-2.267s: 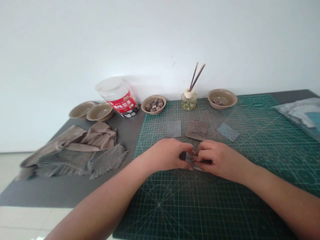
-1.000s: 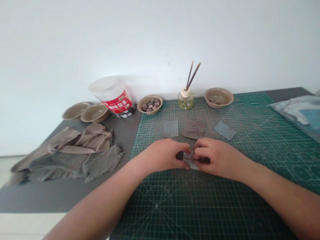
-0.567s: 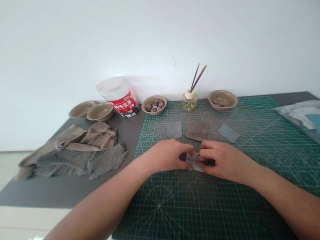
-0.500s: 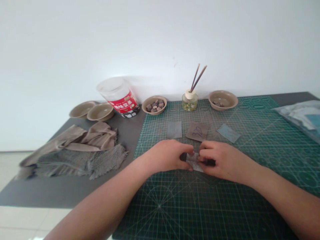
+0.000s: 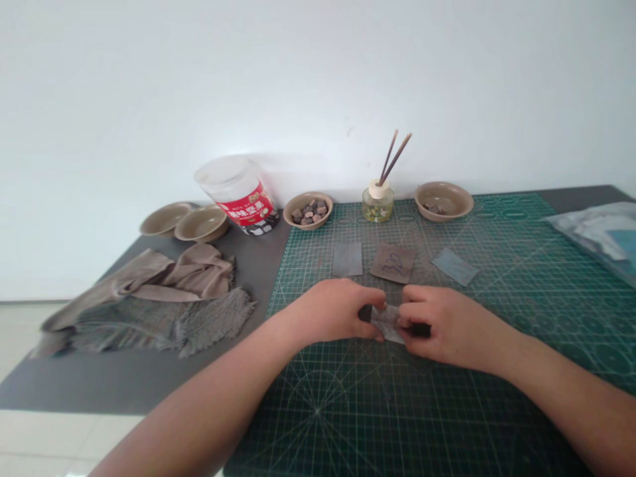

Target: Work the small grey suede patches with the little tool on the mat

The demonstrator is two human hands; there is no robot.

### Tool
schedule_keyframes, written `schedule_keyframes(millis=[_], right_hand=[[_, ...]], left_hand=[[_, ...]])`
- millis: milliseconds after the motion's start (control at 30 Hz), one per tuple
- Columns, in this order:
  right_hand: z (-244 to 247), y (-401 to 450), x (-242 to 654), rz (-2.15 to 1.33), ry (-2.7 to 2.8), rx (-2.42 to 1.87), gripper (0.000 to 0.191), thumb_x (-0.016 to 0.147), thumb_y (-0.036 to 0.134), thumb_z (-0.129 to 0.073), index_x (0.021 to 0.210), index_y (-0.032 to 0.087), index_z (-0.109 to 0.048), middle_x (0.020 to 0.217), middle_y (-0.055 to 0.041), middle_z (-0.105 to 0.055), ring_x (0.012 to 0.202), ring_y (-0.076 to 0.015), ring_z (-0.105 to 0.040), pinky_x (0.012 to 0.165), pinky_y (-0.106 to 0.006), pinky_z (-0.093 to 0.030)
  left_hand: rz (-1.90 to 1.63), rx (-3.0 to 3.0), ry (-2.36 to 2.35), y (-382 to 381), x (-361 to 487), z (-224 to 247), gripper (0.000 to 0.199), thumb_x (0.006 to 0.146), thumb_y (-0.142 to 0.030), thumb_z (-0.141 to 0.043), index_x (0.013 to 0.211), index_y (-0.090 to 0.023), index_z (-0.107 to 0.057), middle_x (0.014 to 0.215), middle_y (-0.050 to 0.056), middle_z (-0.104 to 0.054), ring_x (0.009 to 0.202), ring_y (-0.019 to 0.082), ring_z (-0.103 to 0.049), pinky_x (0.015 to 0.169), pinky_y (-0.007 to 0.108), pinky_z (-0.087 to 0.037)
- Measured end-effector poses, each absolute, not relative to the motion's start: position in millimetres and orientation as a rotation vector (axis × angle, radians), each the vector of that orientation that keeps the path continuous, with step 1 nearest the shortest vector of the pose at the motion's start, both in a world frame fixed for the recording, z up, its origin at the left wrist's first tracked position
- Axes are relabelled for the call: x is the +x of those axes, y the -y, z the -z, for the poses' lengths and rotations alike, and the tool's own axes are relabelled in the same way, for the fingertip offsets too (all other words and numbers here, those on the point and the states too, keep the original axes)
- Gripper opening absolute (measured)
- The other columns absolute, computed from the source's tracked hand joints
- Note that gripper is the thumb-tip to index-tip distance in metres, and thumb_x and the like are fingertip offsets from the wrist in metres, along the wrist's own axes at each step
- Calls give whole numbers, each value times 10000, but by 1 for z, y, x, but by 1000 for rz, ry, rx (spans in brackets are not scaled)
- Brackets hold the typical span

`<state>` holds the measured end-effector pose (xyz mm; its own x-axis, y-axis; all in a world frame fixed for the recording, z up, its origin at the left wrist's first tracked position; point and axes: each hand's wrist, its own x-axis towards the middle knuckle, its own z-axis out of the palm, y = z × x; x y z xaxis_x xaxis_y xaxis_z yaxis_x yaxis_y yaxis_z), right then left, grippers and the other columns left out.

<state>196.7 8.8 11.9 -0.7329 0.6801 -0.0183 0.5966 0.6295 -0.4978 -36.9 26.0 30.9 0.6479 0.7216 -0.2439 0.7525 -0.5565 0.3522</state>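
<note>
A small grey piece of sandpaper [image 5: 386, 322] lies on the green cutting mat [image 5: 348, 411] between my hands. My left hand [image 5: 338, 310] grips its left side, with thumb and forefinger at its near and far edges. Over the sheet's right part, my right hand [image 5: 447, 324] is closed in a pinch; the fingers hide whatever is in it. Just beyond lie a grey sheet [image 5: 347, 259], a brown sandpaper piece [image 5: 392, 263] with a handwritten number, and a blue-grey sheet [image 5: 455, 265].
Behind stand a bowl of small stones [image 5: 308, 222], a reed diffuser [image 5: 378, 204], another bowl with a few stones [image 5: 444, 192] and a plastic tub [image 5: 241, 199]. On the left are two bowls [image 5: 201, 225] and a crumpled cloth [image 5: 149, 311]; a plastic bag [image 5: 601, 232] lies right.
My right hand has shifted slightly to the right and nearer over the sandpaper, its fingers still pinched. My left hand keeps its place on the sheet.
</note>
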Motion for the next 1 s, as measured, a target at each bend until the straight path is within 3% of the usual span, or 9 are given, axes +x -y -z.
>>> schedule_keyframes(millis=[500, 767, 1000], right_hand=[[-10, -7, 194, -748, 2701, -1033, 54, 809, 185, -651, 757, 196, -639, 810, -1, -562, 707, -129, -532, 627, -269, -308], [-7, -7, 194, -752, 2703, -956, 86, 820, 167, -648, 869, 211, -703, 889, -21, -612, 783, -153, -577, 677, -275, -366], [-6, -6, 193, -744, 2695, -959, 43, 818, 169, -649, 817, 205, -673, 868, -12, -608, 768, -145, -571, 665, -273, -356]], left_hand=[[95, 2413, -1164, -27, -37, -31, 355, 776, -556, -736, 1039, -322, -690, 846, -12, -731, 775, 217, -671, 578, 289, -309], [76, 2410, -1154, -26, -38, -30, 331, 776, -543, -737, 1011, -318, -683, 831, -18, -725, 753, 207, -661, 573, 287, -300], [85, 2418, -1156, -25, -38, -31, 323, 777, -538, -732, 1005, -314, -681, 822, -17, -722, 749, 208, -655, 570, 287, -292]])
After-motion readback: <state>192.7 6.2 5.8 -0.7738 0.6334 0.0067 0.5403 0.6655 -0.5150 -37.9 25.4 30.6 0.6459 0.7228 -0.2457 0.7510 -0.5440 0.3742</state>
